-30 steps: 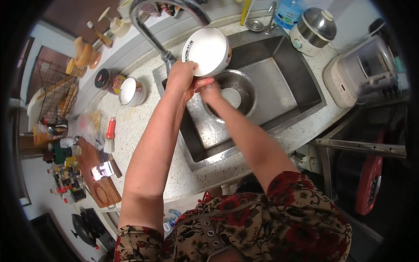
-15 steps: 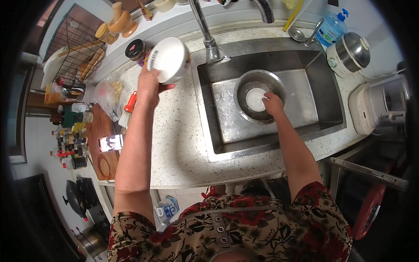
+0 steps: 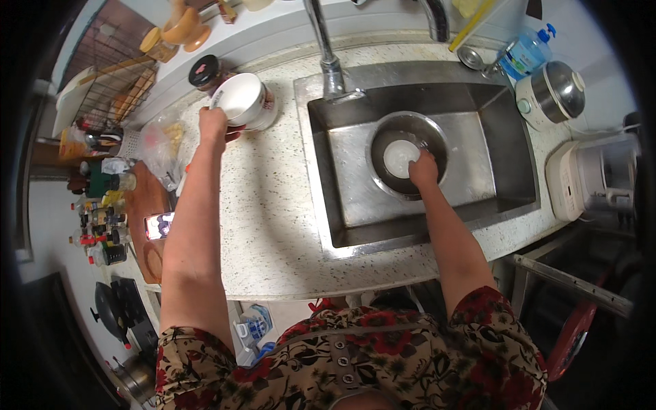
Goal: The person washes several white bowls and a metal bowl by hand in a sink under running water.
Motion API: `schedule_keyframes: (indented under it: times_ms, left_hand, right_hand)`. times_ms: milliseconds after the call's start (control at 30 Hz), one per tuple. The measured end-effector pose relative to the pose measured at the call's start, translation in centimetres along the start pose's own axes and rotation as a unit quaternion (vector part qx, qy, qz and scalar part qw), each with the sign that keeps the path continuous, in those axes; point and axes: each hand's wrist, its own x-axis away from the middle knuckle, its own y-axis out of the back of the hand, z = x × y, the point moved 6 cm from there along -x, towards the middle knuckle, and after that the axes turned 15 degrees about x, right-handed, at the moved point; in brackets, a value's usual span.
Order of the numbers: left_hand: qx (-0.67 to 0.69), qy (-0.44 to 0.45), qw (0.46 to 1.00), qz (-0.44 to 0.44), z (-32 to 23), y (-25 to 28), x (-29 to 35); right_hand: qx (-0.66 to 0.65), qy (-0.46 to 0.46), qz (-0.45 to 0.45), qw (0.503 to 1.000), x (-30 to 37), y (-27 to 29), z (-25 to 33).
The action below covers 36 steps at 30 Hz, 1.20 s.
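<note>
My left hand (image 3: 213, 124) is closed on the rim of a white bowl (image 3: 239, 99) at the back left of the counter. Beneath it shows the side of another white bowl with a printed pattern (image 3: 264, 117); whether the two touch, I cannot tell. My right hand (image 3: 424, 168) reaches into a round steel basin (image 3: 377, 179) standing in the sink. Its fingers are closed on the edge of a small white bowl (image 3: 398, 159) inside that basin. Part of the grip is hidden by the hand itself.
The faucet (image 3: 333, 75) rises behind the sink (image 3: 348, 225). A dark-lidded jar (image 3: 207, 74) stands behind the bowls. Left of my forearm lie a plastic bag (image 3: 160, 147) and a cutting board (image 3: 147, 198) with a phone (image 3: 158, 225). Small appliances (image 3: 550, 96) line the right side.
My left hand has brought its bowl slightly left and down, tilting it less, and the patterned bowl beneath now shows. My right hand stays in the basin, shifted slightly over the small bowl.
</note>
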Motion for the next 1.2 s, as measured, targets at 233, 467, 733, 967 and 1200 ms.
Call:
schedule_keyframes:
  times_ms: [233,467,733,967,1200]
  left_hand:
    - [-0.065,0.029,0.997,-0.025,0.8,0.4,-1.2]
    - [-0.063,0.005,0.997,-0.049,2.8,0.8,-2.1]
    - [-0.045,0.003,0.998,-0.054,2.7,1.4,-0.8]
    - [0.018,0.021,0.998,-0.055,3.2,1.0,0.9]
    - [0.035,-0.085,0.988,-0.127,3.2,0.8,1.3]
  right_hand:
    - [0.033,-0.058,0.107,0.992,-2.1,-3.3,-1.6]
    - [-0.137,-0.177,0.323,0.92,-3.3,-7.6,-3.5]
    - [-0.342,-0.186,0.191,0.901,-2.2,-4.5,-0.7]
    - [-0.368,-0.104,0.207,0.901,-0.4,2.5,0.0]
    - [-0.391,-0.109,0.192,0.894,2.7,6.7,-0.3]
